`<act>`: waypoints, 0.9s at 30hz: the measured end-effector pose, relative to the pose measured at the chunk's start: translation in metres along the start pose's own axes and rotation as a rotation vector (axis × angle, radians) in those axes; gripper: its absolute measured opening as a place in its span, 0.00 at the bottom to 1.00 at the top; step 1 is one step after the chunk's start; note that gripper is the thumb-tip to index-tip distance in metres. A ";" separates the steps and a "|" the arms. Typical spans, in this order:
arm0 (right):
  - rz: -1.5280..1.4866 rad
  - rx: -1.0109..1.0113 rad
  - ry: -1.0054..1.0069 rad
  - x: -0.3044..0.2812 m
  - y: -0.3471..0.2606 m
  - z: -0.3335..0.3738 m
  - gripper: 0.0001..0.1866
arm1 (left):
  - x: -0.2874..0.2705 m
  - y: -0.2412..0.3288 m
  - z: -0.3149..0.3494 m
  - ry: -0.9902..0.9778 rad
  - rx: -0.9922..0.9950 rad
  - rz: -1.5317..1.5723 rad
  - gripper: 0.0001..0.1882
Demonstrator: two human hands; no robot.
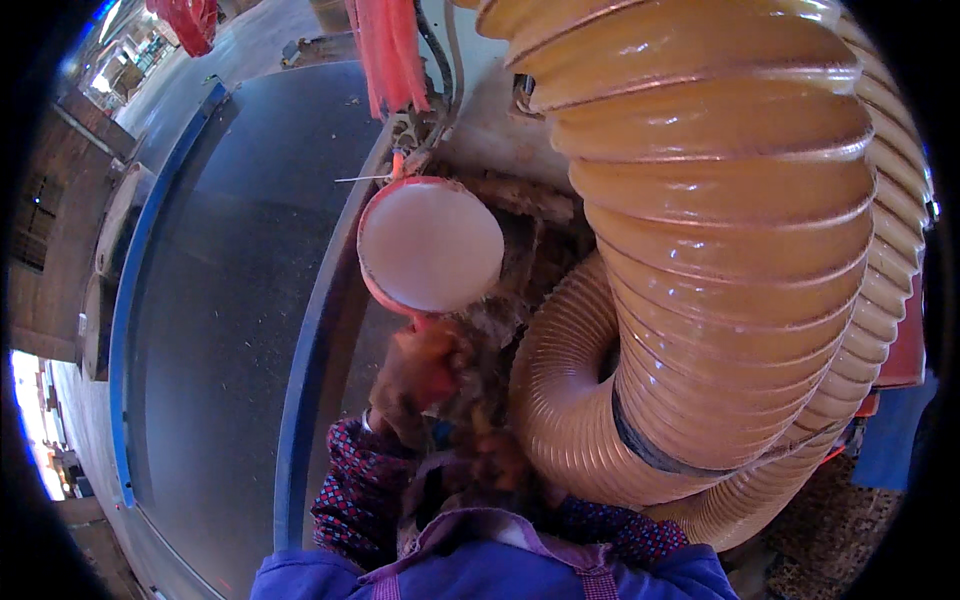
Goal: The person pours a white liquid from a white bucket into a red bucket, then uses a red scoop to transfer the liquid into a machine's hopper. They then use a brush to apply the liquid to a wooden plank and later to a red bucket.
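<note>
A round thing with a red rim and a smooth white face (432,247) is in front of me, beside the blue-edged conveyor belt. Whether the white is a solid face or something filling it, I cannot tell. My left hand (422,368) is closed at its lower edge, around what looks like a short red handle. Closer to my body, my right hand (497,458) is dim and smeared, so its fingers cannot be made out. At the round thing's far edge are an orange piece and a thin white tie (362,179).
Thick amber ribbed hoses (720,230) fill the right side and curl close to my right hand. A dark conveyor belt (235,300) with blue side rails (312,400) runs along my left. Pink strips (392,60) and dark cables hang beyond the round thing.
</note>
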State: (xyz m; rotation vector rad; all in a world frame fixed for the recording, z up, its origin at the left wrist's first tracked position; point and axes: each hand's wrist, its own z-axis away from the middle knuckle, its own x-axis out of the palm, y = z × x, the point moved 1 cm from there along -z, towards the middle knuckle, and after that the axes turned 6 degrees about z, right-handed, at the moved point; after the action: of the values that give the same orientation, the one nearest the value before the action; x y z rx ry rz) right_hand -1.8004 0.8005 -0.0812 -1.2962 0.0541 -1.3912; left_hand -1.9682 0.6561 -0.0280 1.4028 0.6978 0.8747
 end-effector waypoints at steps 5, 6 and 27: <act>0.023 0.012 -0.009 -0.004 -0.003 -0.001 0.26 | 0.012 0.013 -0.003 0.041 0.068 -0.135 0.05; 0.027 0.015 -0.014 -0.004 -0.003 -0.003 0.26 | 0.013 0.013 -0.002 0.042 0.104 -0.123 0.04; 0.052 0.076 -0.032 -0.021 -0.020 0.015 0.25 | 0.036 0.037 -0.006 0.099 0.010 -0.064 0.15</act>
State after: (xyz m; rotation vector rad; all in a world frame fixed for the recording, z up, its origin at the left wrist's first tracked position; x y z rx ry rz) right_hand -1.8096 0.8311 -0.0760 -1.2450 0.0132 -1.3160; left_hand -1.9582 0.6883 0.0111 1.3459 0.8185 0.8960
